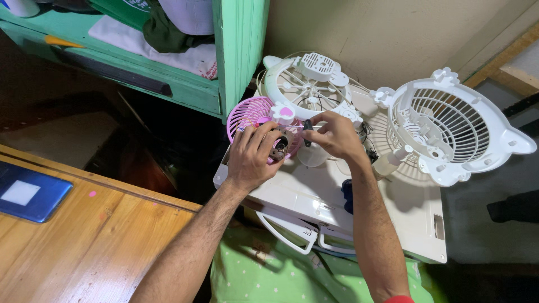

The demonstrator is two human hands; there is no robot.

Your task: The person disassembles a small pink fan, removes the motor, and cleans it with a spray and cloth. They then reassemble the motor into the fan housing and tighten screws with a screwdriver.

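Right between both hands: fan motor

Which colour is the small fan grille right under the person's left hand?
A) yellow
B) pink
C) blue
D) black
B: the round slatted grille beside and partly under the left hand is pink, while the two larger fan guards nearby, one behind the hands and one to the right, are white.
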